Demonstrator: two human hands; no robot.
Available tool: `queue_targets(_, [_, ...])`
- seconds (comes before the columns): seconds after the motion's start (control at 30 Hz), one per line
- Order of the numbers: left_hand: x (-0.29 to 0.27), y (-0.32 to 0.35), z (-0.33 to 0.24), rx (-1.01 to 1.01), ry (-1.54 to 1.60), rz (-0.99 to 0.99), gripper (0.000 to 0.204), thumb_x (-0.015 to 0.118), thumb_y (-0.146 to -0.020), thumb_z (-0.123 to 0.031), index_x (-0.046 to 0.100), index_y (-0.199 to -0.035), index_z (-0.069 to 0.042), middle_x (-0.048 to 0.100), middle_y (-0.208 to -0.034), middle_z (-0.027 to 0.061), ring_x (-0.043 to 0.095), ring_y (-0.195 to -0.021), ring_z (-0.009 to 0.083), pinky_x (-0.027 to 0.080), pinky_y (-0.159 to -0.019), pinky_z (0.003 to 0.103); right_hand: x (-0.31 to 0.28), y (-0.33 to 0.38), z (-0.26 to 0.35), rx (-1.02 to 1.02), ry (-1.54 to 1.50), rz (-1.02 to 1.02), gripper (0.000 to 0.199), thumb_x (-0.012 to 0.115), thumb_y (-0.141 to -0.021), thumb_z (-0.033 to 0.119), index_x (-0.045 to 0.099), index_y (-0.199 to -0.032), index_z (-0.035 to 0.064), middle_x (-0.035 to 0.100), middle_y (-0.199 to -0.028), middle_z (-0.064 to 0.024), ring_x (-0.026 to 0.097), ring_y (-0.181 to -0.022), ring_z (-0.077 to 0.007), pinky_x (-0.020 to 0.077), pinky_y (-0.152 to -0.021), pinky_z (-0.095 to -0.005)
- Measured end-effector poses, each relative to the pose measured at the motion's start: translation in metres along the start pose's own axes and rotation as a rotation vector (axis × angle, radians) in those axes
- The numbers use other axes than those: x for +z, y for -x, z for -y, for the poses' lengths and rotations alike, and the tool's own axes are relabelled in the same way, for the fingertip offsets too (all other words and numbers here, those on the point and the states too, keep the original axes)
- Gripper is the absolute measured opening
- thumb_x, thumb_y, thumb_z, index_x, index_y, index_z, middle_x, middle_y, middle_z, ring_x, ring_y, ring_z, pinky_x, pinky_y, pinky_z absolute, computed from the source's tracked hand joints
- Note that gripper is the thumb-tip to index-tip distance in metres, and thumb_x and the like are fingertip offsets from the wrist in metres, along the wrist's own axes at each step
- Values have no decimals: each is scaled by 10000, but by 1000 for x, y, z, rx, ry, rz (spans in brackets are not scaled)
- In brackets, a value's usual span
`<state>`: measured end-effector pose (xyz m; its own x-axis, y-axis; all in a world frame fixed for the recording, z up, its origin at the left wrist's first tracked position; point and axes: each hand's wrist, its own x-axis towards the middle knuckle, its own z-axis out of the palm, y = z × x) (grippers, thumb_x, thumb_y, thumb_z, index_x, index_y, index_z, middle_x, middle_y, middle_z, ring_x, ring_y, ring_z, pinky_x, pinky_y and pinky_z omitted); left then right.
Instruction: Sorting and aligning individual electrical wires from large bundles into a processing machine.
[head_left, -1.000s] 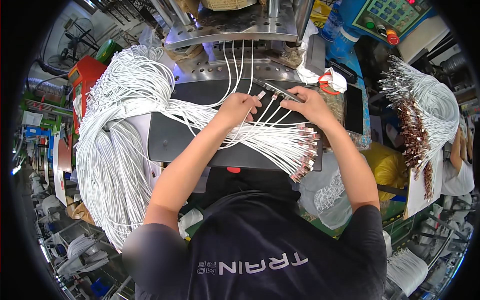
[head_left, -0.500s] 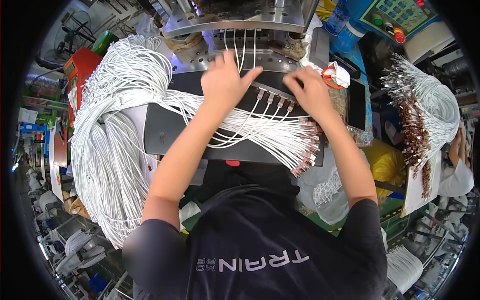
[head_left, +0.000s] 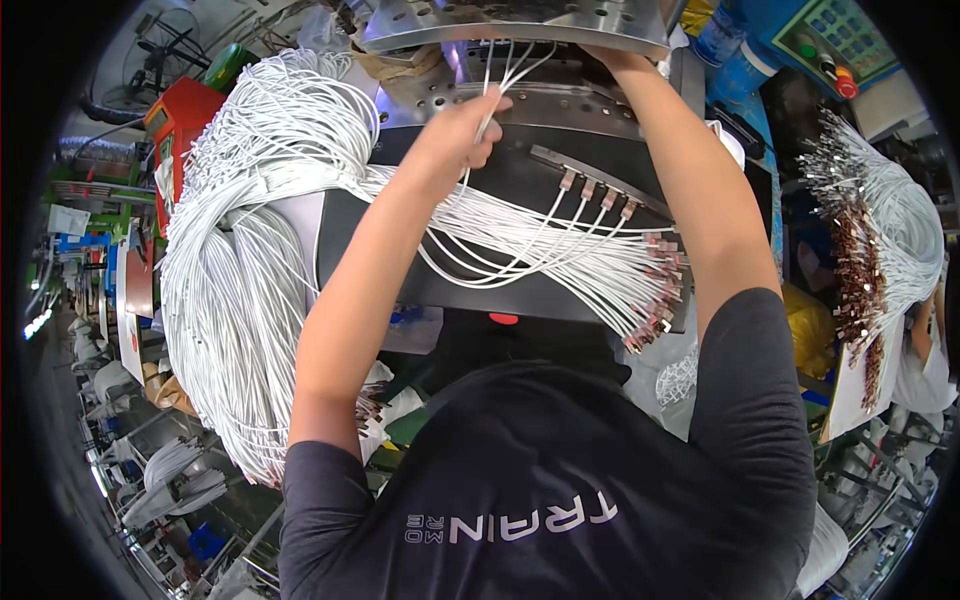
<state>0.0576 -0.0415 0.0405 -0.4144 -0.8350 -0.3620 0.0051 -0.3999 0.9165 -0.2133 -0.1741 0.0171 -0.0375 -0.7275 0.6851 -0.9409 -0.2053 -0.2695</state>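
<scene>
My left hand is closed round a few white cables, whose far ends run up under the raised metal plate of a press. Only the back part of my right hand shows; its fingers are hidden beneath that plate, at the right side of the press. Between my forearms, a narrow metal bar lies on the black work surface with several brown-ended cables lined up along it. Below it a thick bundle of white cables fans out toward brown connectors.
A large heap of white cables hangs over the left side. Far right, another coil has brown ends. A control panel with a red button stands at the upper right, beside blue-and-white containers. A red machine is at left.
My left hand has closed on the cables at the press and draws them together. My right hand has moved up from beside the metal bar to under the press plate. The view has shifted slightly.
</scene>
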Motion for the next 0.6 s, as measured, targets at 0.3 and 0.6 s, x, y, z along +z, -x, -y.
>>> queue_targets(0.3, [-160, 97, -98, 812, -690, -905, 430, 534, -1051, -354, 704, -921, 19, 624, -724, 50, 581, -707, 149, 462, -752, 294, 42, 28, -63, -219, -154, -135, 394, 644, -963, 382, 690, -1160, 44, 709, -1061, -199, 647, -1003, -395, 509, -885, -478])
queue_targets(0.6, [-73, 115, 16, 945, -1120, -689, 141, 677, -909, -63, 629, -785, -16, 627, -720, 104, 604, -633, 279, 467, -611, 372, -93, 112, 19, 33, -137, 379, 462, 721, -922, 362, 669, -1296, 95, 667, -1162, -191, 612, -1065, -368, 480, -910, -434])
